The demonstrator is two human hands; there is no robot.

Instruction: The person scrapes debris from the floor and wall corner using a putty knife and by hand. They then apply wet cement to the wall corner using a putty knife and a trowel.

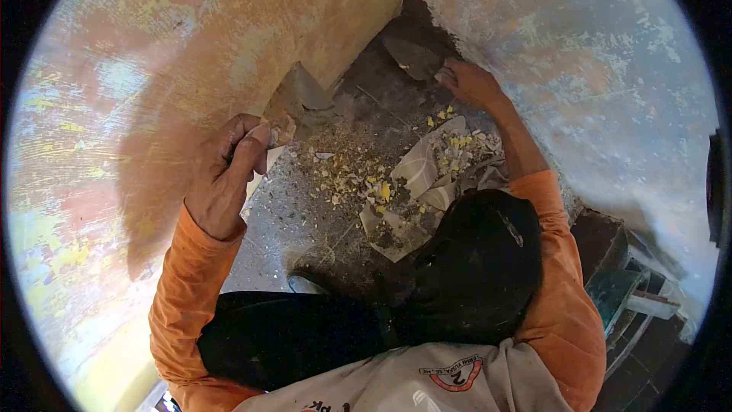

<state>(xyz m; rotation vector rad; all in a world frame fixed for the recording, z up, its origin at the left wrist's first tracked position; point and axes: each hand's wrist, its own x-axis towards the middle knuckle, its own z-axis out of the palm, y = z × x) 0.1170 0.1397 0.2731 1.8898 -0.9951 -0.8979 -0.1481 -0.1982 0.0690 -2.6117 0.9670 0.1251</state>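
Near the left wall, my left hand (229, 168) is closed, thumb against fingers, on a flat grey-brown piece with jagged edges (299, 95); its material is unclear. Toward the far corner reaches my right hand (474, 87), its fingers wrapped round the handle of a trowel (412, 56). The trowel's dark, dusty blade lies low over the floor, close to the right wall. Between my hands and my knees, yellow and white paint chips (347, 172) are scattered about. Among them lie torn sheets of paper (417, 169) with more chips on top.
A scraped orange and yellow wall (221, 38) rises on the left, and a pale, patchy wall (564, 53) on the right; they meet at the far corner. Behind my right elbow stands a green and white wooden piece (618, 294) on dark tiles. My bent legs (480, 267) fill the near floor.
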